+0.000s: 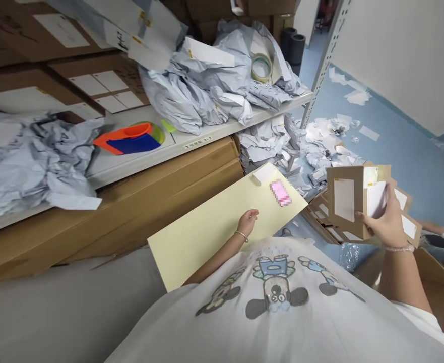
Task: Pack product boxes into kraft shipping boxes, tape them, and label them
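My left hand (pixel 247 222) rests with curled fingers on a long pale yellow board (pixel 210 237), holding nothing. Near the board's far end lie a blurred pink rectangular item (pixel 280 192) and a small white card (pixel 264 174). My right hand (pixel 382 220) grips a bundle of kraft cardboard sleeves (pixel 344 199) with white labels, off to the right of the board. Its fingers curl around the bundle's near edge, and the lower part of the bundle is partly hidden behind my hand.
Steel shelving (pixel 191 146) holds crumpled grey mailer bags, a tape roll (pixel 261 68) and an orange-and-blue object (pixel 129 139). Large cardboard boxes (pixel 112 201) fill the shelf below. Paper scraps litter the blue floor (pixel 395 121). Another person's arm (pixel 431 228) shows at the right edge.
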Demonstrator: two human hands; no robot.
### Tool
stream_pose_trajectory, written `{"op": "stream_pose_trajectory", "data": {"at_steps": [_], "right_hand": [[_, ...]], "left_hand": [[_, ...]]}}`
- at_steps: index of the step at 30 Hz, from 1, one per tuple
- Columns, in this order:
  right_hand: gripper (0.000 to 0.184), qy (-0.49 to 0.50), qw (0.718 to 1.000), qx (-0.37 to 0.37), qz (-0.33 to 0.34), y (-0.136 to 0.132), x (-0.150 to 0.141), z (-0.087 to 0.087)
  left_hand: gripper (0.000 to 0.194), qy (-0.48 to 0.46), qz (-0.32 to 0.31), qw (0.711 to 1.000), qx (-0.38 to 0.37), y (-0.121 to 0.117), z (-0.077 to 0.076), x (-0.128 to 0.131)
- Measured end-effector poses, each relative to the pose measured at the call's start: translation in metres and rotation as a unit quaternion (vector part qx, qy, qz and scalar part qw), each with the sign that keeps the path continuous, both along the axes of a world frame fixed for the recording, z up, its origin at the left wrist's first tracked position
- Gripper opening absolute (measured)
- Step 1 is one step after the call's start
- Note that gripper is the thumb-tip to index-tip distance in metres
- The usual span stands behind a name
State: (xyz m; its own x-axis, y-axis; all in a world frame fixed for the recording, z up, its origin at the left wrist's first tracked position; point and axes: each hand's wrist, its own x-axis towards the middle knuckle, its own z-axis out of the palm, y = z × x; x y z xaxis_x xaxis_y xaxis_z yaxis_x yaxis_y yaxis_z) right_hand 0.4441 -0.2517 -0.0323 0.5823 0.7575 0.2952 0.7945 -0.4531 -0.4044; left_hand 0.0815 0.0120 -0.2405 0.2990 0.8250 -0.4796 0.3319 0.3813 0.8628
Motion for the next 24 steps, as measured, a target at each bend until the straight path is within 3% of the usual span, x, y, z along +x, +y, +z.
{"op": "stream_pose_trajectory", "data": {"at_steps": [7, 14, 19, 24], "right_hand": [[0.125, 0.043, 0.989, -0.055, 0.131, 0.064, -0.017, 0.003], [0.125, 0.029, 0.97, -0.043, 0.239, 0.112, -0.018, -0.01], [0.124, 0.022, 0.963, -0.059, 0.264, 0.126, -0.021, -0.008], [0.124, 0.025, 0.966, -0.059, 0.25, 0.139, -0.005, -0.003]], "left_hand": [[0.012, 0.028, 0.047, 0.998, -0.022, -0.001, 0.006, -0.025], [0.015, 0.045, 0.11, 0.993, -0.013, -0.002, 0.011, -0.041], [0.042, 0.08, 0.119, 0.99, 0.011, -0.007, 0.007, -0.051], [0.053, 0.086, 0.14, 0.986, 0.034, -0.01, 0.008, -0.056]]}}
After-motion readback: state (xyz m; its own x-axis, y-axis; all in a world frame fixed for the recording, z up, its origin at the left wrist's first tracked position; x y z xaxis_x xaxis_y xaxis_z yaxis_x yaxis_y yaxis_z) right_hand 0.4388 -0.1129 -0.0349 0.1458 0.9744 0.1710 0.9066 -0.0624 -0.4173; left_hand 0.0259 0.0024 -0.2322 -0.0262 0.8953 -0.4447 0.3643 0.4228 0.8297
